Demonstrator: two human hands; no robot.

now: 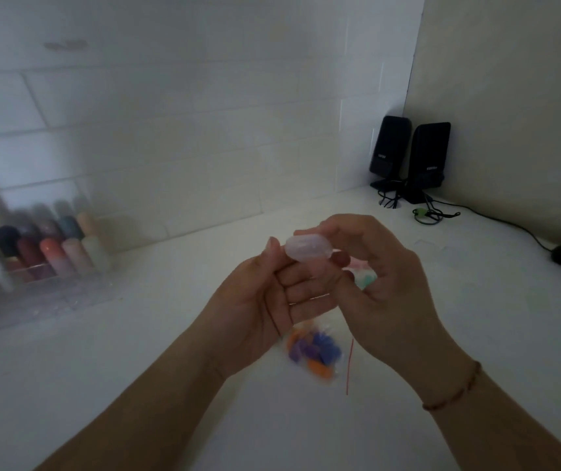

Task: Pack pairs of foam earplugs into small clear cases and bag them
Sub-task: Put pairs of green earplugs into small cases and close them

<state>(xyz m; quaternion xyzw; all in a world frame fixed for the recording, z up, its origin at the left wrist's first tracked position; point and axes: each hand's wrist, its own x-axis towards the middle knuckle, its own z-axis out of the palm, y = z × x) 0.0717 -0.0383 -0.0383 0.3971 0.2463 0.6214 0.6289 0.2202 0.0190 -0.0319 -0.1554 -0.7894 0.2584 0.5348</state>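
Above the white tabletop [476, 300], both hands meet on a small clear oval plastic case [307, 245], held in the air. The left hand [265, 300] pinches its near end with the thumb; the right hand [377, 283] curls its fingertips round the far end. Under the wrists lies a clear bag of orange, purple and blue foam earplugs [313, 350], blurred. Two black desktop speakers [411, 158] stand in the corner, their small pale labels too soft to read. At left sits a clear organiser of coloured tubes [48, 253], perhaps lipsticks.
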